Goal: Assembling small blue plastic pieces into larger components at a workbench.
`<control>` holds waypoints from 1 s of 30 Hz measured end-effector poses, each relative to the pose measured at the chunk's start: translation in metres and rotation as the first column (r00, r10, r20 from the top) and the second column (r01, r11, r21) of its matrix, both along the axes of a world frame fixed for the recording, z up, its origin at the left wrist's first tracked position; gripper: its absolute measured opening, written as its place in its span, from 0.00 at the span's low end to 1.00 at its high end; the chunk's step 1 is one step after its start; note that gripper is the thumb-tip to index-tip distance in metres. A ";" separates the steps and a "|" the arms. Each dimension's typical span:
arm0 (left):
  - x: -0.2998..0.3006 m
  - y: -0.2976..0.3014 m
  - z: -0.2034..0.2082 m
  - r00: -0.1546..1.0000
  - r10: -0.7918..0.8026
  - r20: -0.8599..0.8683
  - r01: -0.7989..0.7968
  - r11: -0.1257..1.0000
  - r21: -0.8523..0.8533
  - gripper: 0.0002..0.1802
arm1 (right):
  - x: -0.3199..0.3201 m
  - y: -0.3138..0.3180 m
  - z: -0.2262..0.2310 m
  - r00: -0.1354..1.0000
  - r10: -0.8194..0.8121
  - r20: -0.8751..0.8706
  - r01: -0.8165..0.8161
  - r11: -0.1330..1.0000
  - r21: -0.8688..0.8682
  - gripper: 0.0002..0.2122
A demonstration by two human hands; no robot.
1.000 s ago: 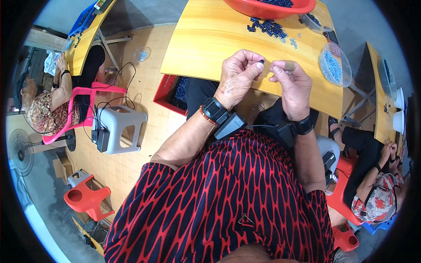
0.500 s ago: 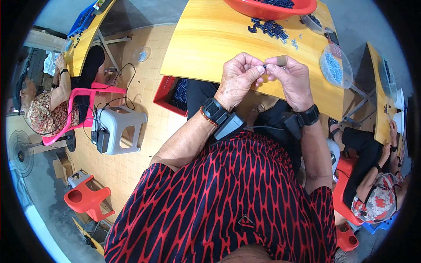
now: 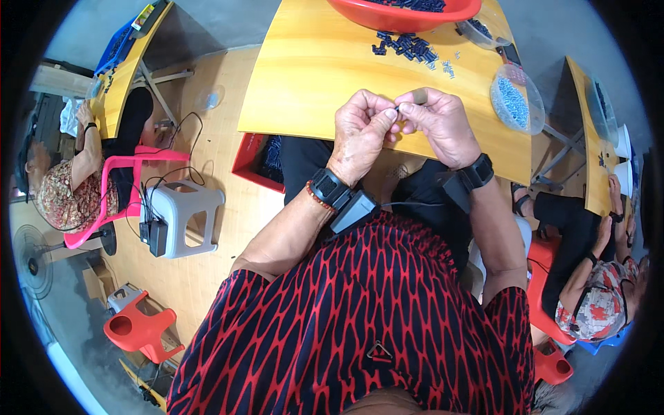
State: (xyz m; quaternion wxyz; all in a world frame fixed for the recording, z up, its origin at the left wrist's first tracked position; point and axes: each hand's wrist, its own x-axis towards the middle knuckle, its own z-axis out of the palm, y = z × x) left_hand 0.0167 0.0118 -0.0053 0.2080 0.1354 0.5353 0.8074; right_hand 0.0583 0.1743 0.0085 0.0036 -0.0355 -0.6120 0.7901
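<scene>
My left hand (image 3: pixel 360 138) and my right hand (image 3: pixel 443 128) meet over the near edge of the yellow wooden table (image 3: pixel 297 90). Thumbs and fingertips of both pinch a small dark plastic piece (image 3: pixel 397 108), mostly covered by the fingers. A tan wrap circles one of my right fingers. Beyond the hands lies a loose pile of small dark plastic pieces (image 3: pixel 413 48). Beside it are several tiny clear pieces (image 3: pixel 448 68). To the right, a clear round tub (image 3: pixel 537 114) holds many small light-blue parts.
A red basin (image 3: pixel 408 23) of dark pieces stands at the table's far side, a clear container (image 3: pixel 484 40) beside it. Under the table's left edge is a red crate (image 3: pixel 245 162). A grey stool (image 3: pixel 181 214) with cables stands left. Other people sit at tables on both sides.
The whole view has shifted slightly, so table and hands appear farther left. Both hands keep their pinch together, with small finger movements; the dark piece shows less now.
</scene>
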 end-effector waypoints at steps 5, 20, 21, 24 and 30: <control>-0.002 0.000 0.000 1.000 -0.006 0.022 0.006 1.000 0.021 0.03 | 0.003 -0.007 -0.002 0.998 -0.052 0.024 0.054 0.997 -0.054 0.07; -0.004 -0.004 -0.003 0.998 -0.033 0.052 0.029 0.997 0.072 0.03 | 0.007 -0.007 -0.003 0.983 -0.122 -0.135 0.138 0.983 0.119 0.06; -0.005 -0.004 -0.002 0.998 -0.038 0.048 0.034 0.996 0.083 0.02 | 0.007 -0.009 -0.004 0.983 -0.110 -0.147 0.131 0.981 0.142 0.05; -0.006 -0.006 0.000 0.997 -0.036 0.066 0.032 0.998 0.061 0.02 | 0.008 -0.014 -0.002 0.982 -0.099 -0.163 0.131 0.970 0.204 0.05; -0.006 -0.006 -0.002 0.999 -0.043 0.016 0.043 0.999 -0.003 0.02 | 0.005 -0.016 -0.006 0.979 -0.108 -0.174 0.160 0.934 0.320 0.04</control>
